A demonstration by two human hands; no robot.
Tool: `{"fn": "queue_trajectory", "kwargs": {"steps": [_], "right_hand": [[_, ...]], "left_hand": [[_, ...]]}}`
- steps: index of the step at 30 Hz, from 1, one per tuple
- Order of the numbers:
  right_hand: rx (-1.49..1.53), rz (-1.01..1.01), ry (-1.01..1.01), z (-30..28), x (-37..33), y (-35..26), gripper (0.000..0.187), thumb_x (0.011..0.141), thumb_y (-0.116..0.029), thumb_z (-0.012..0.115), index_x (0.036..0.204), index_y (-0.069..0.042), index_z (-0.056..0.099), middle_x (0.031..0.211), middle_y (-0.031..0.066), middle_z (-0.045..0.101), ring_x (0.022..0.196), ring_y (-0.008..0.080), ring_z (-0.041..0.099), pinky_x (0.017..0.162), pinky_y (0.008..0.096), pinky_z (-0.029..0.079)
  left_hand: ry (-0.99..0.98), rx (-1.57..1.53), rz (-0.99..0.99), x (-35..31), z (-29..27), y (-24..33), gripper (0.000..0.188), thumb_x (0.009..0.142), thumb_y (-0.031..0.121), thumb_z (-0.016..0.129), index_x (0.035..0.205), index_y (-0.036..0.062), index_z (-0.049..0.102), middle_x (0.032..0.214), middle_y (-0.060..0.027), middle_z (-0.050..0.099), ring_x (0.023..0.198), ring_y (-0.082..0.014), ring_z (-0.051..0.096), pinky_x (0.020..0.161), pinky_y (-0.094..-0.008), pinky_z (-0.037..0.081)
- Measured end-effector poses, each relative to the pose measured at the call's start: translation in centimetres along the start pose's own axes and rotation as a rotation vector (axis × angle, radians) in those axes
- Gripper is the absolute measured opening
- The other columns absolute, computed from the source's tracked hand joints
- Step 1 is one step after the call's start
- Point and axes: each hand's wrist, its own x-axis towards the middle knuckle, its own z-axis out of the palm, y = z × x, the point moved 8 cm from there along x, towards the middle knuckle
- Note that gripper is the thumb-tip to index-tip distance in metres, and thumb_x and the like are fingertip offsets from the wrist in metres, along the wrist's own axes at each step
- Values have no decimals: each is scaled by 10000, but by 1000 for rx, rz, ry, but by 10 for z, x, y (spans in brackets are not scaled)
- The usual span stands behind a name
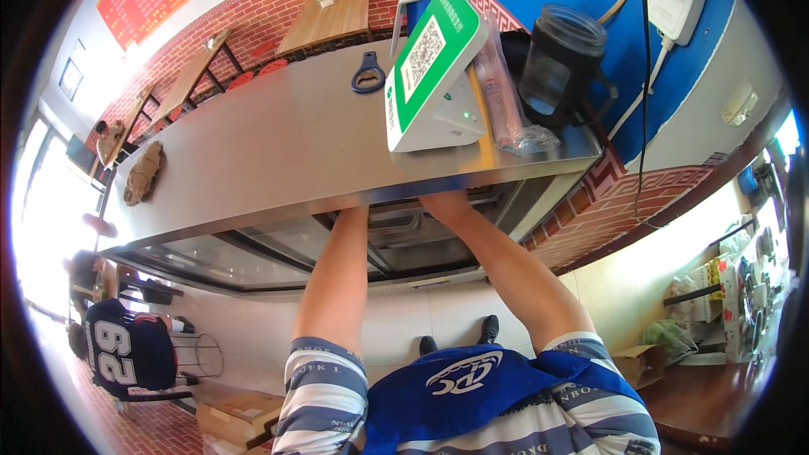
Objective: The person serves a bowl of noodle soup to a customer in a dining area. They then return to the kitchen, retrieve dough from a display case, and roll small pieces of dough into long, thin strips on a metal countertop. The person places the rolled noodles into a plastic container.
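Both my forearms reach forward beneath the front edge of a stainless steel counter (278,143). Its edge covers most of my left hand (354,203), and the fingers are out of sight. Of my right hand (445,201) only the back near the wrist shows, with its fingers hidden too. Around the hands, below the top, lie metal trays or pans (404,227) set in a dark frame. Whether either hand holds anything cannot be seen.
On the counter stand a green-and-white code stand (434,67), a dark-blue bottle opener (368,76), a dark lidded jug (560,67) and a crumpled brown cloth (143,173). A cable (645,101) hangs at right. Cardboard boxes (240,417) sit at lower left.
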Motion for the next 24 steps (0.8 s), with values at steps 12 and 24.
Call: {"fn": "queue_trajectory", "kwargs": {"steps": [12, 24], "right_hand": [[234, 134, -221, -31, -24, 10, 235, 817, -122, 585, 1039, -48, 563, 1029, 202, 567, 1002, 419, 509, 812, 527, 407], [369, -207, -258, -1, 23, -46, 275, 873, -206, 530, 1102, -54, 547, 1114, 161, 568, 1069, 368, 518, 892, 449, 421]], "left_hand": [[-92, -40, 78, -92, -39, 74, 269, 831, 116, 556, 1079, 17, 590, 1120, -170, 568, 1007, -369, 539, 828, -450, 455], [-155, 147, 160, -116, -22, 51, 447, 804, 27, 511, 1249, 53, 479, 1310, -139, 436, 1233, -358, 420, 923, -432, 471]]}}
